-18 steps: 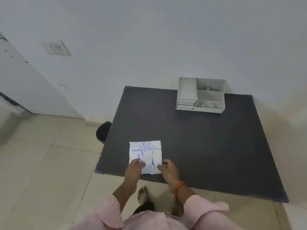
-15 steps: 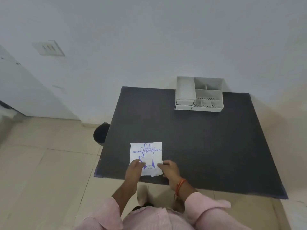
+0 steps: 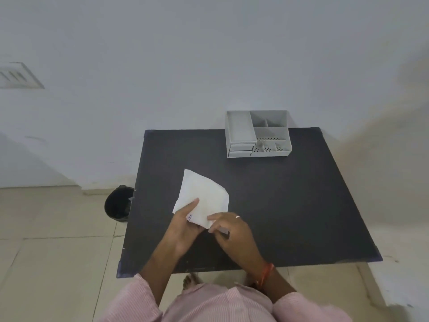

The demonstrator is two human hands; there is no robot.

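I have both hands in view, low and centre, over the near-left part of the dark tabletop (image 3: 290, 205). The white packet (image 3: 204, 198) is up between them with its plain side towards me and only a scrap of blue lettering showing at the near edge. It sits tilted, with 1 corner pointing away towards the wall. I cannot tell whether its far edge touches the surface.

The left hand (image 3: 183, 226) grips the packet's near-left side, thumb laid flat along the top face and the other fingers curled underneath. The right hand (image 3: 232, 231) pinches the near-right corner between thumb and curled fingers (image 3: 217, 225), knuckles up. There's a ring (image 3: 237, 216) on 1 finger and an orange band (image 3: 264, 273) round that wrist. A small grey bit shows under the right hand, too blurred for me to say what it is.

Further back, well apart from the hands, a grey organiser (image 3: 257, 133) stands at the far edge against the wall, split into several compartments, with 2 shallow drawers at its front left. On the floor (image 3: 58, 217), just beside the tabletop's left edge, sits a black bin (image 3: 117, 206). Pink sleeves (image 3: 134, 298) fill the bottom of my view.
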